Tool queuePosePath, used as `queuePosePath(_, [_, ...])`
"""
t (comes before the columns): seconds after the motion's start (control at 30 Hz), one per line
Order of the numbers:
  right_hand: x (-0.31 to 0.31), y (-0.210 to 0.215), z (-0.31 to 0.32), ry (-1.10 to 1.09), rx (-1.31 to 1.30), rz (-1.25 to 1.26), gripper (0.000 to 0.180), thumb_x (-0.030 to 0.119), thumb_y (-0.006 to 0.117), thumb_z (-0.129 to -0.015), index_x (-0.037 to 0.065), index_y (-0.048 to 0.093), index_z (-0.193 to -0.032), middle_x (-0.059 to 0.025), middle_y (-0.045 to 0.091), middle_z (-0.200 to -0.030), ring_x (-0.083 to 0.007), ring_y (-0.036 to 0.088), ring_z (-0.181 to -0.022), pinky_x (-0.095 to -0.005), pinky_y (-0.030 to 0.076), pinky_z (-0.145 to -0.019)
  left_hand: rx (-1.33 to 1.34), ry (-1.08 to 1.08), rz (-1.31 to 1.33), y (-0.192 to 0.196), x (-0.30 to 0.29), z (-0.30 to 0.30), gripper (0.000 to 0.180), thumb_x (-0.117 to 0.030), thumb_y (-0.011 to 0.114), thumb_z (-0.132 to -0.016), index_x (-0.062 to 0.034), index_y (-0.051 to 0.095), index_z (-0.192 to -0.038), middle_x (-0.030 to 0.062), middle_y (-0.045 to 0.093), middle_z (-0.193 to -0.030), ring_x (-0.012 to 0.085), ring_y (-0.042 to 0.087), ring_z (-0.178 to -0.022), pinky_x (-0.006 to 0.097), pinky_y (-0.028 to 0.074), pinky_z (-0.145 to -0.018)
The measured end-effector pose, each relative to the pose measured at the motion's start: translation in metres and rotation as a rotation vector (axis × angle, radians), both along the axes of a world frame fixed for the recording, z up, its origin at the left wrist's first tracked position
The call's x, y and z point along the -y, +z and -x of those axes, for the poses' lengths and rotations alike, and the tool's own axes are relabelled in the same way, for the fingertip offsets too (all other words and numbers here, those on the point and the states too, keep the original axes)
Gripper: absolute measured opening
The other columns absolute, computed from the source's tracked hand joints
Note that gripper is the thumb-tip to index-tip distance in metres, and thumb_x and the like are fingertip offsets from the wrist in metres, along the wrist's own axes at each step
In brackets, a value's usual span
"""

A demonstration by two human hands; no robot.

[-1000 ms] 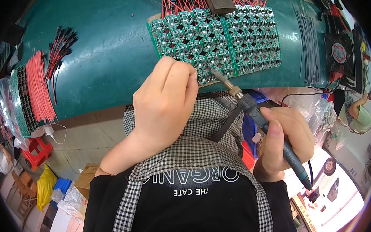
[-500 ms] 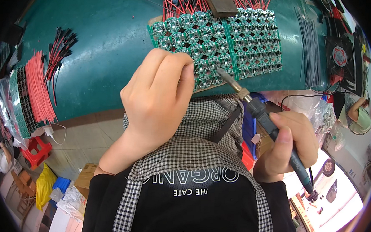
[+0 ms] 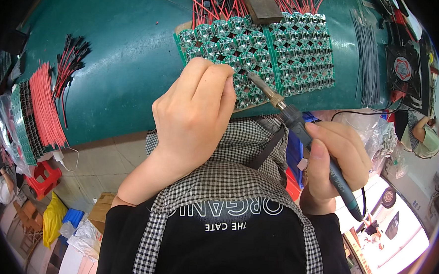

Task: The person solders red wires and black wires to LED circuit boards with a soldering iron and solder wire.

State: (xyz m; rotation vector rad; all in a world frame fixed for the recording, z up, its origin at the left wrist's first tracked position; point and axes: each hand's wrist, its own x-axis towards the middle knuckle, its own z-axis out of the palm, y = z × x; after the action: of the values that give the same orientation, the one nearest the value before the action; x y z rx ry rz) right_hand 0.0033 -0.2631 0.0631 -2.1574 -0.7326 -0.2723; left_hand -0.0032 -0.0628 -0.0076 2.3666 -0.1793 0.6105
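My right hand (image 3: 338,158) grips a soldering iron (image 3: 299,129) by its dark blue handle. Its metal tip rests on the near edge of a green panel of round circuit boards (image 3: 234,43) lying on the green table (image 3: 119,57). My left hand (image 3: 196,113) is curled with fingers closed over the panel's near left corner, right beside the tip. Whether it pinches a wire or solder is hidden by the fingers. A second panel of the same boards (image 3: 306,52) lies to the right, touching the first.
Red wires (image 3: 211,2) fan out behind the panels under a dark block (image 3: 258,5). Grey wires (image 3: 367,55) and a small black fan (image 3: 404,72) sit at right. Bundles of red wires (image 3: 45,108), black wires (image 3: 69,59) and stacked green boards (image 3: 19,121) lie at left.
My left hand has moved up and forward onto the panel's near corner. The iron's tip has slid up and left along the panel edge.
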Motion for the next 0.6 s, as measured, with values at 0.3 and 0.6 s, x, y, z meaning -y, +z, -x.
queuePosePath(0.3, [-0.001,-0.004,-0.002,0.035,0.008,0.001,0.026,-0.004,0.074,-0.063,-0.003,0.069,-0.088,-0.0117,0.064,-0.075,-0.0216,0.062,-0.060,-0.0276,0.049,-0.052,-0.046,-0.008,0.011,0.001,0.002,-0.001,0.016,-0.003,0.068,-0.076,-0.0066,0.059,-0.088,0.0053,0.056,-0.084,0.0219,0.060,-0.060,0.031,0.049,-0.052])
queuePosePath(0.6, [0.001,0.001,0.003,0.046,-0.013,0.004,0.023,-0.004,0.071,-0.067,-0.002,0.069,-0.090,-0.0133,0.064,-0.075,-0.0223,0.062,-0.059,-0.0280,0.048,-0.051,-0.136,0.035,0.013,0.012,0.001,0.001,0.014,-0.001,0.066,-0.077,-0.0060,0.055,-0.085,0.0062,0.054,-0.081,0.0230,0.058,-0.060,0.032,0.048,-0.052])
